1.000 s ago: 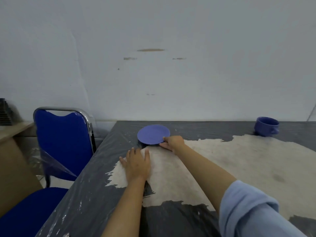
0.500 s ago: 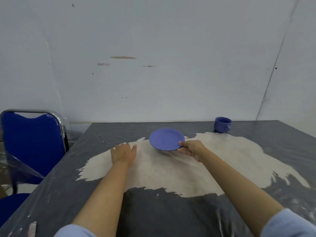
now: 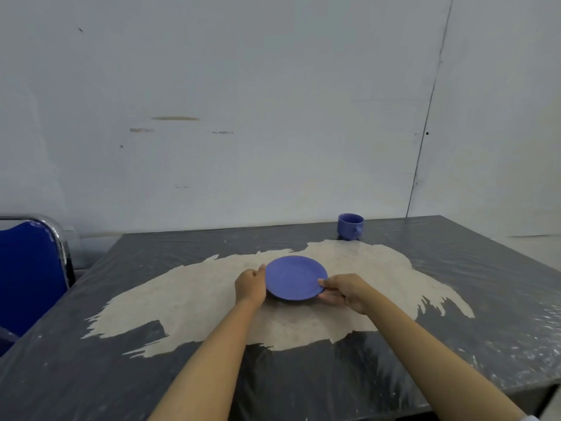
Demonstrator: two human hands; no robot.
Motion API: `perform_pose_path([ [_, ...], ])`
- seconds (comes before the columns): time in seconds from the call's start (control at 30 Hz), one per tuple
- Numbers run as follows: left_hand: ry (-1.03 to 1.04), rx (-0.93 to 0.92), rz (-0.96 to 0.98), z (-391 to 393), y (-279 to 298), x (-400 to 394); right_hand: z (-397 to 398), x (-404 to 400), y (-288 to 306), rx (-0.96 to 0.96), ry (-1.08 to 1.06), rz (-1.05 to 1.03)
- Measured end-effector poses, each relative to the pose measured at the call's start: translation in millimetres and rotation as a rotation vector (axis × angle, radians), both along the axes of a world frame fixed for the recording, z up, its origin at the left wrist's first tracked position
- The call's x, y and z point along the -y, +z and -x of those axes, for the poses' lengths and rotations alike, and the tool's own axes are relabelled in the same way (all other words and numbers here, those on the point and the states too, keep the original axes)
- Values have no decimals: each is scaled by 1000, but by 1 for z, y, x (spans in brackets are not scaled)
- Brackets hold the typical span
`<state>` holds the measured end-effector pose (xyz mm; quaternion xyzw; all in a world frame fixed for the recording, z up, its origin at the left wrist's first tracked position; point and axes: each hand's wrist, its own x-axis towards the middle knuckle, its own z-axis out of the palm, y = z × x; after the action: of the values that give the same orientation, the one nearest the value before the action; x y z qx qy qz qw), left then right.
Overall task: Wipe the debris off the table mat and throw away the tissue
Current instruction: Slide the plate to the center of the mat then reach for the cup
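While both hands met at the blue plate (image 3: 296, 278), the left hand (image 3: 251, 286) cupped its left rim with curled fingers and the right hand (image 3: 344, 289) pinched its right rim, thumb on top and fingers underneath. The plate sat tilted slightly toward the camera, over the middle of the table mat (image 3: 194, 302), a pale, ragged-edged sheet spread across the dark, plastic-covered table (image 3: 498, 326). Whether the plate touched the mat or was held just above it could not be told. Faint smudges marked the mat near the plate; no tissue showed.

The mat's torn fringe ran along its near edge and its right end, with bare mat stretching wide to the left and right of the hands. A blue mug (image 3: 350, 226) stood near the table's far edge, just beyond the mat's far right corner and well apart from the plate. A blue chair (image 3: 28, 278) stood beside the table's left edge. The wall (image 3: 273, 101) rose directly behind the far edge.
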<state>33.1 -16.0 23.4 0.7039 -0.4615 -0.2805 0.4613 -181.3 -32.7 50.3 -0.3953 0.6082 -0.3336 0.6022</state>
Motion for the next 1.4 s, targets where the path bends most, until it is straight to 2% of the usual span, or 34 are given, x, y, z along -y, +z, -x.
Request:
perform_pose_path([
  [0.3, 51, 65, -18, 2, -7, -8, -2, -5, -8, 6, 21, -13],
  [0.37, 67, 73, -24, 3, -7, -6, -2, -4, -9, -69, 26, 16],
  [0.5, 94, 121, -20, 6, 1, -3, 8, 1, -5, -342, 13, 172],
  [0.57, 90, 203, 1, 11, 7, 0, 20, 4, -2, -405, -6, 233],
  [0.7, 141, 460, 9, 38, 22, 8, 55, 17, 3, -398, -75, 254],
  [0.8, 23, 478, 89, 71, 29, 21, 84, 28, 3, -370, -130, 257],
  [0.9, -112, 397, 159, 115, 30, 30, 109, 39, 3, -348, -175, 272],
  [1.0, -236, 345, 158, 157, 27, 37, 128, 51, 4, -329, -212, 302],
  [1.1, -357, 394, 123, 192, 18, 46, 137, 68, 6, -316, -227, 320],
  [1.27, -382, 596, 4, 206, -9, 59, 134, 105, 4, -252, -155, 301],
  [1.4, -368, 617, -1, 199, -25, 63, 118, 135, 7, -159, -102, 287],
])
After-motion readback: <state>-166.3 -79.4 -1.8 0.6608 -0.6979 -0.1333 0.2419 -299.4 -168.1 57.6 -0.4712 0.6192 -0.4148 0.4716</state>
